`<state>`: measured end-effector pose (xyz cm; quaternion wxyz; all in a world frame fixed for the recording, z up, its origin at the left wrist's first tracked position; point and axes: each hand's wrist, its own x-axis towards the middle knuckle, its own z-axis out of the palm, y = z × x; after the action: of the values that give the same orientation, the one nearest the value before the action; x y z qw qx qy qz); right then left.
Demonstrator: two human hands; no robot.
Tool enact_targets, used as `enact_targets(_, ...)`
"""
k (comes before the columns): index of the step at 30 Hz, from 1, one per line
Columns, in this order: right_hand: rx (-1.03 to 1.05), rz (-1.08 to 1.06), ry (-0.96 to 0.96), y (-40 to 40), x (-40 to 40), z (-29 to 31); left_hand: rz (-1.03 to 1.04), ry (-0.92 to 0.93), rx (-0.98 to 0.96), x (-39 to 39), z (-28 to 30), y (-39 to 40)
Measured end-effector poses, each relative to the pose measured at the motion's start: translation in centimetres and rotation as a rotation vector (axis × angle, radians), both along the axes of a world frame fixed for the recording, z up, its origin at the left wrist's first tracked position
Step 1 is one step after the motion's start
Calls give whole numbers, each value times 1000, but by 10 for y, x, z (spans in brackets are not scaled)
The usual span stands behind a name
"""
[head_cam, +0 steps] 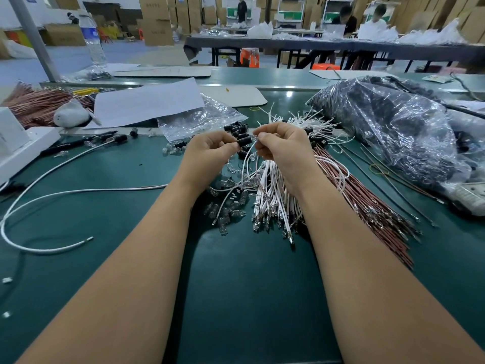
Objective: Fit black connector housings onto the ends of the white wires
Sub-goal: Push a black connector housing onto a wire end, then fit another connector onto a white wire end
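Hands meet over the green table (pixel 131 206). Left hand (pixel 210 148) pinches a black housing (pixel 244 141); right hand (pixel 280 145) pinches a white wire (pixel 245 164) at its tip. More wires (pixel 275 195) lie just below.

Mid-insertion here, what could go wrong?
1. The left hand pinches the black housing only at its tip; it may slip as the right hand pushes the white wire in.
2. The held wire loops into the white wire bundle below; pulling away could snag or drag neighbours.
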<state>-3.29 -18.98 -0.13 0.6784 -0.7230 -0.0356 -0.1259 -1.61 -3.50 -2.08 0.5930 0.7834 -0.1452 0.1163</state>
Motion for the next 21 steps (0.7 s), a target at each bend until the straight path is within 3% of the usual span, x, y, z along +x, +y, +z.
enact_targets(21,64,-11,18,-2,0,-1,1,-6,34,-2,2,0)
